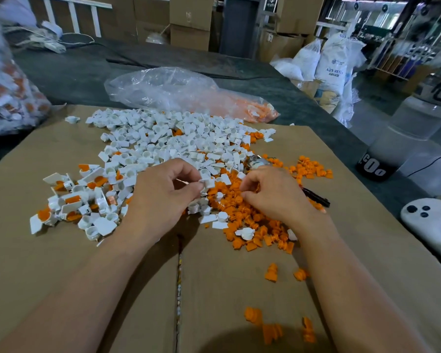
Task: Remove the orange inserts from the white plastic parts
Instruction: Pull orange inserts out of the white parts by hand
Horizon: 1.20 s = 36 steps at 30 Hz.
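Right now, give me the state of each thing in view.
left hand, pinches a white part
orange inserts, loose, heaped
right hand, fingers curled over the orange inserts; grip unclear
back pile of white parts, emptied
left pile of white parts, inserts still in
clear bag, lying on its side

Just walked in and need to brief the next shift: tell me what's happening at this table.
A person is separating parts by hand on a cardboard sheet. The left hand pinches a white plastic part over the heap of loose orange inserts. The right hand is curled close beside it, contents not visible. Emptied white parts are piled behind, and a cluster still holding inserts lies to the left.
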{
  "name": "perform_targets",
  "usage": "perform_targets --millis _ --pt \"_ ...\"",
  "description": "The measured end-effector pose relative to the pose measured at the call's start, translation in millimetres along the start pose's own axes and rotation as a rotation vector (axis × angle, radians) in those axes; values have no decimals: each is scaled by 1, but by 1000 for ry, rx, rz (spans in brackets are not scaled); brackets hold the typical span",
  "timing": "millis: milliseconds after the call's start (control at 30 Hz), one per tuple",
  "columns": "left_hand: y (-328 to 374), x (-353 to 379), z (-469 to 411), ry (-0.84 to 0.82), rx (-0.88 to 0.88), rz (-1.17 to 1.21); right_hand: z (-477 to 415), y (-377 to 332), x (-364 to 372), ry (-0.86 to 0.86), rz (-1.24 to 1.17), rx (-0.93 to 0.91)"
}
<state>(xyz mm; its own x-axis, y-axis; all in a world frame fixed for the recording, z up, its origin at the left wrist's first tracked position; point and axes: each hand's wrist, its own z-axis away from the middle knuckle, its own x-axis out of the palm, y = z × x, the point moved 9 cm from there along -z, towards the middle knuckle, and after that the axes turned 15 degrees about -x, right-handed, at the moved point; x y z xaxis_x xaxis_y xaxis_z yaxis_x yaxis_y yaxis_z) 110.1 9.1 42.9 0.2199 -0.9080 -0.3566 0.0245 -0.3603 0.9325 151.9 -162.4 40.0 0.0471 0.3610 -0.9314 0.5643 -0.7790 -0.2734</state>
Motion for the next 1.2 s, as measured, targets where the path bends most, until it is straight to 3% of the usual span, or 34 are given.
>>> perform_targets --millis 133,300,633,800,1033,1200 --pt "1 1 0 -17 -9 16 3 -1 -12 107 -92 0" --pt "3 2 1 -22 -2 27 8 -9 -22 309 -515 35" --pt "13 2 8 -16 84 67 4 -36 14 154 -1006 94" --pt "14 3 9 -14 115 68 2 -37 6 222 -972 56" --pt "-4 12 -1 -185 -150 330 2 -37 -1 330 -889 10" --pt "-6 13 -1 -209 -204 354 2 -41 0 336 -880 -19"
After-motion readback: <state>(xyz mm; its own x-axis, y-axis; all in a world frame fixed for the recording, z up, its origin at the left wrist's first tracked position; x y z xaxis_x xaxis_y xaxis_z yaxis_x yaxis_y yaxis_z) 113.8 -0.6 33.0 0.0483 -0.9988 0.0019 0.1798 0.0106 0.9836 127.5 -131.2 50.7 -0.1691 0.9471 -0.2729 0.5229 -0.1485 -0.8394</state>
